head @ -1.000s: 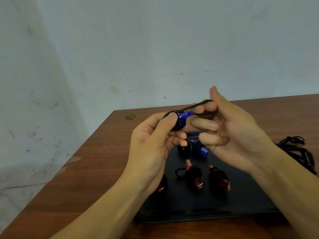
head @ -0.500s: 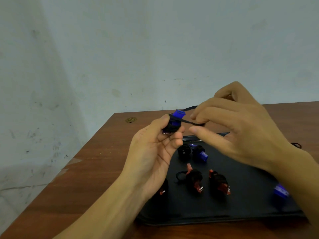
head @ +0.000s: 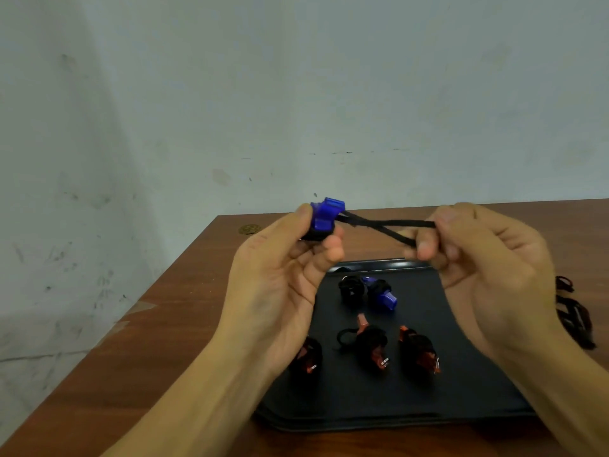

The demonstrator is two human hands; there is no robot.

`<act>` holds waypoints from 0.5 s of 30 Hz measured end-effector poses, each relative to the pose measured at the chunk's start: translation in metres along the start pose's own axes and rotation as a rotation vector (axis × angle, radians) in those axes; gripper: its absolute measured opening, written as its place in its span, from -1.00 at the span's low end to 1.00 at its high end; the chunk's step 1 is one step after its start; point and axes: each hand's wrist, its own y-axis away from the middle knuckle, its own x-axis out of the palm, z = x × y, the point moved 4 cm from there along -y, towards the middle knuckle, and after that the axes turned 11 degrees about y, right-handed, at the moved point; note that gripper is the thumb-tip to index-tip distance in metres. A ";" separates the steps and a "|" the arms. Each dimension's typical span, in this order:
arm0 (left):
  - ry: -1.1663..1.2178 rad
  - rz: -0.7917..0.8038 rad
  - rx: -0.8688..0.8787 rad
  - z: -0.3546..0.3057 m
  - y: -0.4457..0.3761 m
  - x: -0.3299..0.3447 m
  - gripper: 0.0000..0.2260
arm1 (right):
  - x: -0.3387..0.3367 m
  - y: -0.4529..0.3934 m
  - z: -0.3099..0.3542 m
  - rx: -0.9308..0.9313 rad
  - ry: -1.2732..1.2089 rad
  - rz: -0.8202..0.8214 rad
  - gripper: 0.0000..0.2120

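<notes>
The left hand [head: 280, 285] is raised above the tabletop [head: 164, 357], thumb and curled fingers gripping a blue whistle [head: 324, 216] by its lower, dark end, with the blue body standing up out of the grip. A black cord [head: 385, 227] runs from the whistle to the right as two strands that cross midway. The right hand [head: 487, 258] pinches both strand ends between thumb and curled fingers, and the cord hangs nearly taut between the two hands. Whistle and cord are in the air, over the far edge of the black mat [head: 461, 374] and short of the tabletop's far edge. Any marking on the whistle is too small to read.

The mat lies below the hands, near the tabletop's front edge. Toward its far edge sit a black cord bundle [head: 351, 288] and, touching it on the right, a second blue whistle [head: 382, 293] wound in cord. Nearer the front lie three orange whistles wound in black cord: one [head: 308, 356] half hidden behind the left wrist, one [head: 370, 346] in the middle, one [head: 418, 349] to its right.

Loose dark cords [head: 573, 315] lie heaped off the mat, by the tabletop's right edge. A small round brass disc [head: 249, 229] rests at the far left corner, its face too blurred to read.
</notes>
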 end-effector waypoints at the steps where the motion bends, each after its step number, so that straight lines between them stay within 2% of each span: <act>1: 0.000 -0.009 -0.004 0.001 0.000 0.000 -0.83 | 0.000 0.000 -0.001 0.041 -0.039 -0.012 -0.72; 5: 0.005 -0.013 -0.006 0.006 -0.001 -0.001 -0.82 | 0.006 0.003 0.006 0.056 -0.237 0.010 -0.73; 7: 0.026 -0.025 0.006 0.005 -0.002 -0.002 -0.83 | 0.011 0.004 0.005 0.150 -0.320 0.048 -0.73; 9: 0.036 -0.041 0.023 0.004 -0.003 -0.003 -0.83 | 0.015 0.006 -0.004 0.275 -0.283 0.077 -0.69; 11: 0.044 -0.068 0.029 0.004 -0.005 -0.005 -0.82 | 0.018 0.008 -0.011 0.318 -0.135 0.118 -0.69; 12: 0.044 -0.087 0.028 0.004 -0.007 -0.007 -0.82 | 0.020 0.009 -0.012 0.270 0.027 0.146 -0.70; 15: 0.009 -0.131 0.031 0.005 -0.011 -0.012 -0.84 | 0.031 0.015 -0.002 -0.087 0.685 0.256 -0.74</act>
